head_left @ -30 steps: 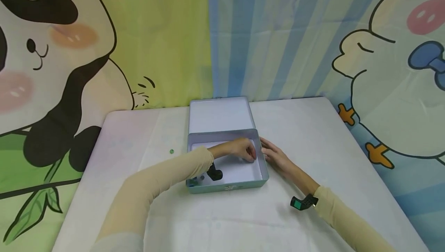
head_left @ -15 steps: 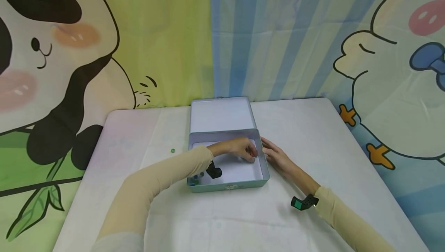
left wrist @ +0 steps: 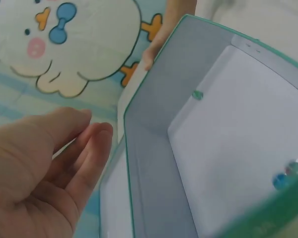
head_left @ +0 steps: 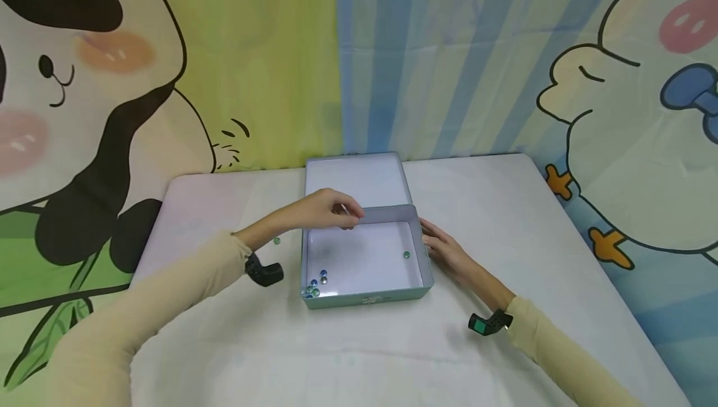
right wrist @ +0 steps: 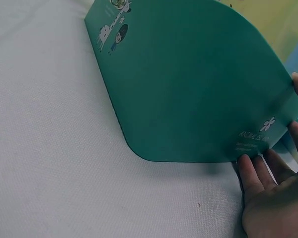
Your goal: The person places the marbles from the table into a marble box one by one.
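Observation:
My left hand (head_left: 328,209) hovers over the back left of an open tin box (head_left: 367,301), fingers loosely bent. A gap shows between its thumb (left wrist: 72,119) and fingers, with nothing held. One green glass marble (head_left: 406,255) lies on the box floor near the right wall. Several blue, green and clear marbles (head_left: 323,273) gather in the front left corner. My right hand (head_left: 447,252) rests against the outside of the box's right wall. In the right wrist view its fingertips (right wrist: 248,166) touch the green side, its thumb higher up the wall.
A single green marble (head_left: 277,240) lies on the white tablecloth (head_left: 359,357) left of the box, close to the left wrist. The box's lid (head_left: 356,179) leans back behind it. Cartoon-printed curtains (head_left: 252,52) hang along the back and right.
My left hand has lifted from the right side of the box and moved left and back. A green marble now shows where it was. The right hand stays in place.

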`<state>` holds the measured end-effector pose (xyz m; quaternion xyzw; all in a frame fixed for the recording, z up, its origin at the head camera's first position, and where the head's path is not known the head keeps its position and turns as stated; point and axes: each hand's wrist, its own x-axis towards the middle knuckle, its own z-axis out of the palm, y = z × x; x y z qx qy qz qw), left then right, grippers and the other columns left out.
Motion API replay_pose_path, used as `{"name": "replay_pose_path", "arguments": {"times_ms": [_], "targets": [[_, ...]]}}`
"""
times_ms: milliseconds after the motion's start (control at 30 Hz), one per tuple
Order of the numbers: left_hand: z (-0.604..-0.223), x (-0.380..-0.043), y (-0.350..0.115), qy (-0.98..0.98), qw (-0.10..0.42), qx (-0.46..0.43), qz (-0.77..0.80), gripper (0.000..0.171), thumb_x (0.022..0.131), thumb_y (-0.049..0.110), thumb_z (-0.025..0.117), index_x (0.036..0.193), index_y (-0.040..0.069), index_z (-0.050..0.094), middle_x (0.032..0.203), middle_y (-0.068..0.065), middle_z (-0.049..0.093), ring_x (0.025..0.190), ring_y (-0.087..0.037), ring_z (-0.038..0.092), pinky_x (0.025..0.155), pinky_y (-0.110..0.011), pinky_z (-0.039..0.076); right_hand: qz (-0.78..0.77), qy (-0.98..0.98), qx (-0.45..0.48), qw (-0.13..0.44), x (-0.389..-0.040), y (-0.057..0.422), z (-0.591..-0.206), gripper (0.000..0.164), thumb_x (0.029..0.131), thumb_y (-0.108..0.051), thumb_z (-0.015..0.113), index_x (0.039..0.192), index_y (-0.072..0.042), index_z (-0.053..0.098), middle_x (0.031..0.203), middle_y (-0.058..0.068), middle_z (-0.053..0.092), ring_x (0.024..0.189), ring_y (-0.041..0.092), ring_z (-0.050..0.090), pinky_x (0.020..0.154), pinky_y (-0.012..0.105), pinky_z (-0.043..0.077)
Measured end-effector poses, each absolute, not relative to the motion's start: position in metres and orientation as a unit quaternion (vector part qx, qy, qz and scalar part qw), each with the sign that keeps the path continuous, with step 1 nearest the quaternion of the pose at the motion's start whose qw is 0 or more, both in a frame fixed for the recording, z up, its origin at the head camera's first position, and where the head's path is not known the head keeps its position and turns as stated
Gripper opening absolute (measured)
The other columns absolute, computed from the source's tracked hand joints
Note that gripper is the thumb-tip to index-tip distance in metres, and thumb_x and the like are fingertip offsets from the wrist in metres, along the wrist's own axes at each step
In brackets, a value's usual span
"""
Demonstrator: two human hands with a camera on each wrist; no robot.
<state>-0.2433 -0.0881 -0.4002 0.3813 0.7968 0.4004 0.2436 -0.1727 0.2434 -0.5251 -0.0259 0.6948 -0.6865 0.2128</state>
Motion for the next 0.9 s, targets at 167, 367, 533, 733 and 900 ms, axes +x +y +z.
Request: {"name": "replay_pose_path", "arguments": {"times_ms": [167,367,533,733,900], "targets": [[-0.405,-0.230,-0.146,0.822,0.235,0.317,0.411,0.023,0.094,0.021,0.063,0.114,0.011,0.068,0.098,-0.008,0.073,0.088,-0.024,0.069,0.076,-0.031,0.057,-0.681,0.701,-0.025,0.209,-0.174,0.244,-0.525,0.067,0.100,-0.030,0.049,0.156,-0.014,0.016,0.162,0.018,0.013,0.150,0.038,0.013,0.121,0.056,0.013],[-0.414,-0.210,-0.202,0.840,0.224,0.228,0.439,0.025,0.093,0.025,0.066,0.114,0.011,0.069,0.102,-0.010,0.072,0.088,-0.019,0.069,0.075,-0.025,0.056,-0.684,0.698,-0.026,0.212,-0.174,0.243,-0.525,0.067,0.101,-0.030,0.049,0.156,-0.015,0.015,0.163,0.017,0.013,0.150,0.038,0.013,0.121,0.055,0.012],[-0.430,-0.188,-0.231,0.872,0.193,0.186,0.410,0.019,0.093,0.016,0.065,0.109,0.007,0.070,0.104,-0.013,0.072,0.085,-0.014,0.067,0.074,-0.024,0.055,-0.684,0.699,-0.018,0.210,-0.173,0.244,-0.526,0.067,0.101,-0.030,0.049,0.156,-0.016,0.016,0.162,0.016,0.014,0.151,0.036,0.013,0.121,0.055,0.011],[-0.465,-0.164,-0.249,0.906,0.160,0.166,0.356,0.018,0.091,0.004,0.062,0.107,0.006,0.071,0.107,-0.011,0.071,0.091,-0.017,0.065,0.072,-0.022,0.052,-0.691,0.691,-0.018,0.211,-0.173,0.244,-0.526,0.067,0.100,-0.030,0.049,0.156,-0.015,0.015,0.162,0.016,0.013,0.150,0.037,0.014,0.121,0.055,0.012],[-0.486,-0.159,-0.254,0.900,0.173,0.133,0.376,0.018,0.089,0.006,0.064,0.106,0.007,0.072,0.104,-0.010,0.072,0.089,-0.017,0.065,0.070,-0.023,0.053,-0.690,0.692,-0.020,0.211,-0.174,0.244,-0.526,0.068,0.100,-0.030,0.049,0.156,-0.014,0.014,0.163,0.017,0.012,0.150,0.038,0.012,0.121,0.056,0.011]]}}
